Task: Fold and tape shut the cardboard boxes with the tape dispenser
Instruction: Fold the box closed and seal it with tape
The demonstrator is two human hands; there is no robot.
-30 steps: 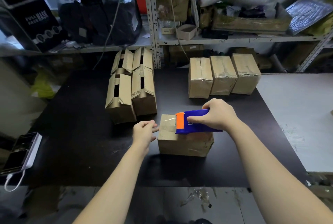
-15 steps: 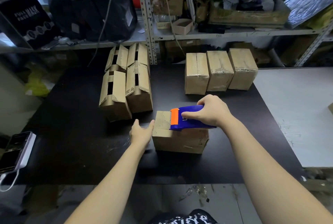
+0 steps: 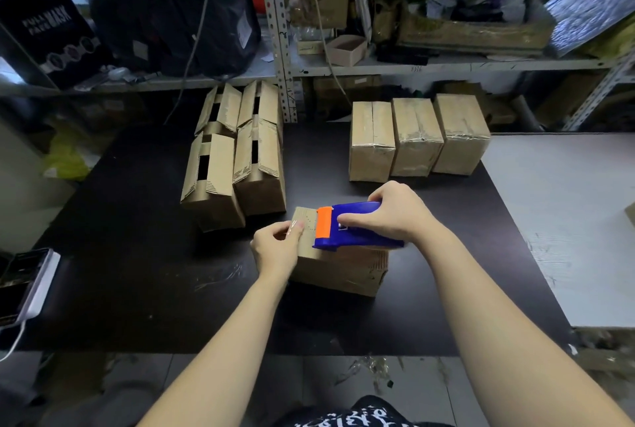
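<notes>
The boxes are matt brown corrugated cardboard, the near box (image 3: 338,268) showing its ribbed edge, while the three closed boxes (image 3: 417,138) carry glossy clear tape. The tape dispenser (image 3: 357,230) is smooth blue and orange plastic. The table (image 3: 137,254) is matt black, scuffed.

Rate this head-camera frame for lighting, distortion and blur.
Head view: dim and bluish, though the box being taped, tape dispenser and both hands, left hand and right hand, read sharply; wide-angle distortion bows the shelf rail and splays the forearms; the shelf clutter sinks into shadow.
</notes>
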